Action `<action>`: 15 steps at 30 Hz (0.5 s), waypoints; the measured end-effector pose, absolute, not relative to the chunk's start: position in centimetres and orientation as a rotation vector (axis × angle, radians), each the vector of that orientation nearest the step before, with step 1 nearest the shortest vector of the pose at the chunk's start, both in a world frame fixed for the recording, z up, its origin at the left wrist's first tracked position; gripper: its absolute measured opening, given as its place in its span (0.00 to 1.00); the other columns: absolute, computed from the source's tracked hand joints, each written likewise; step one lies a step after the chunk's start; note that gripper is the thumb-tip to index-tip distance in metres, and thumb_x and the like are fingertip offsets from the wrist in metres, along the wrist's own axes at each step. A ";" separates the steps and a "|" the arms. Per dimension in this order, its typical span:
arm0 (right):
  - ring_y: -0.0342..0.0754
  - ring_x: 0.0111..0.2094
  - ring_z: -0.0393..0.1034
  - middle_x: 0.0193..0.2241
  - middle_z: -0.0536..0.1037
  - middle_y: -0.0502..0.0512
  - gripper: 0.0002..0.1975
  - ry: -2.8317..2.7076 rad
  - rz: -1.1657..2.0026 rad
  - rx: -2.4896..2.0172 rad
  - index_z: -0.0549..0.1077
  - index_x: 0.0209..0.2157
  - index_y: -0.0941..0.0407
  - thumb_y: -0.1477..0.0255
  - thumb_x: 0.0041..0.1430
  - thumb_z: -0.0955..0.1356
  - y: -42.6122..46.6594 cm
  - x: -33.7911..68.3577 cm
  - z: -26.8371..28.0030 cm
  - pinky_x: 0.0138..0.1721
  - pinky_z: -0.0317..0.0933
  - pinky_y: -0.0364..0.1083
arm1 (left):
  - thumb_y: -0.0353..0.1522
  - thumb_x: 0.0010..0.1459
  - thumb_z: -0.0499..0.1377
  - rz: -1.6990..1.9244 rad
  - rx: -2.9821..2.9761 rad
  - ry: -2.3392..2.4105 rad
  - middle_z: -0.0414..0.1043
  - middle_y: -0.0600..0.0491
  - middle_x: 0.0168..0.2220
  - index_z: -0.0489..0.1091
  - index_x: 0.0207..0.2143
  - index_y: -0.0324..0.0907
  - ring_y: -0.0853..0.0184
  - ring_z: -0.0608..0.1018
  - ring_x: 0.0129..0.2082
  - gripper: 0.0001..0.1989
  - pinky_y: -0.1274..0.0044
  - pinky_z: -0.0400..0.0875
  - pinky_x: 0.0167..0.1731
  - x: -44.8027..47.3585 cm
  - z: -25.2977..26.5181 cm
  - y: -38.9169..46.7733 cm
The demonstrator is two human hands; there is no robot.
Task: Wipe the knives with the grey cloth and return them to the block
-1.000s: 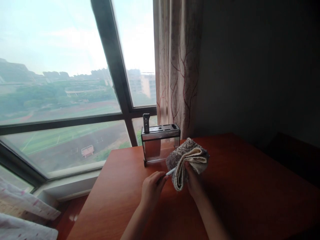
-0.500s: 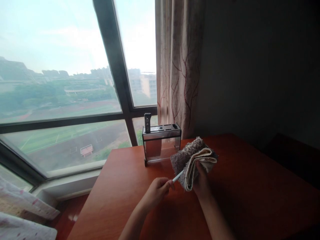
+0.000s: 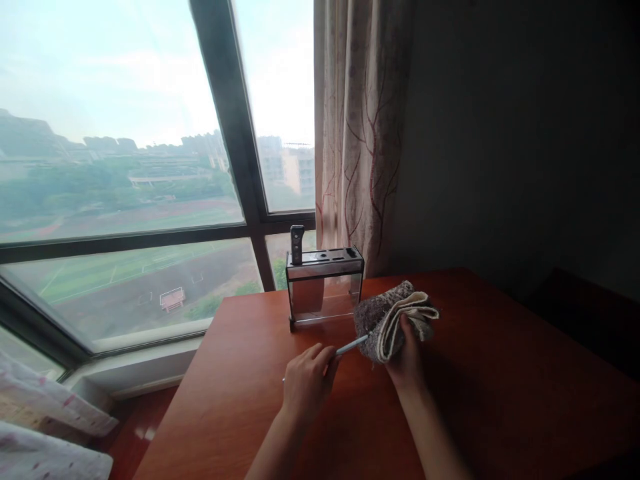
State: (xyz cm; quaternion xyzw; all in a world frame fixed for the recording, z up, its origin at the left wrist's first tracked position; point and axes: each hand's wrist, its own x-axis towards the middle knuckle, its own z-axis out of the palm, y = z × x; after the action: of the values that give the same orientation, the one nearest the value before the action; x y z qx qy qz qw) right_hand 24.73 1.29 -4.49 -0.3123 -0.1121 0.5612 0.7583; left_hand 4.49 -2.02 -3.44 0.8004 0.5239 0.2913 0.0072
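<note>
My left hand (image 3: pixel 309 380) is closed around a slim pale rod (image 3: pixel 352 345), whose kind I cannot make out. One end sticks out behind the hand, and the other meets the side of a folded cloth (image 3: pixel 383 317). This cloth is thick, grey-brown and shaggy outside with cream inner layers. My right hand (image 3: pixel 407 360) grips it from below and the right, thumb pressed into the folds. Just beyond, on the table, stands a clear-sided knife block (image 3: pixel 325 267) with slots in its top. A knife with a dark handle (image 3: pixel 297 243) sits upright in its left end, its broad blade visible inside.
The reddish-brown wooden table (image 3: pixel 240 387) spreads under both hands. Behind the knife block are a large window (image 3: pixel 250 230) and a patterned curtain (image 3: pixel 363 133). To the right is a dark wall (image 3: pixel 510 147). Light fabric (image 3: pixel 55 427) hangs at the lower left.
My left hand has shifted left and slightly up along with the rod, showing more of its length. The cloth and my right hand have moved a little right and up.
</note>
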 end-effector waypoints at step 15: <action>0.54 0.44 0.75 0.36 0.82 0.48 0.20 -0.301 1.194 -0.703 0.77 0.35 0.48 0.51 0.42 0.73 0.9 25.7 -5.0 0.47 0.68 0.54 | 0.50 0.57 0.53 0.588 1.530 1.021 0.57 0.59 0.17 0.73 0.27 0.35 0.73 0.56 0.18 0.25 0.79 0.49 0.19 3.8 -2.5 -1.2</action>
State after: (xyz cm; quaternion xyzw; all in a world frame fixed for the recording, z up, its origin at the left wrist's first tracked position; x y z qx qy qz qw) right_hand 25.72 0.90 -4.98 -0.3227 -0.1380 0.5484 0.7590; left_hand 3.81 -1.18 -2.47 0.6514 0.4347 0.2504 0.5692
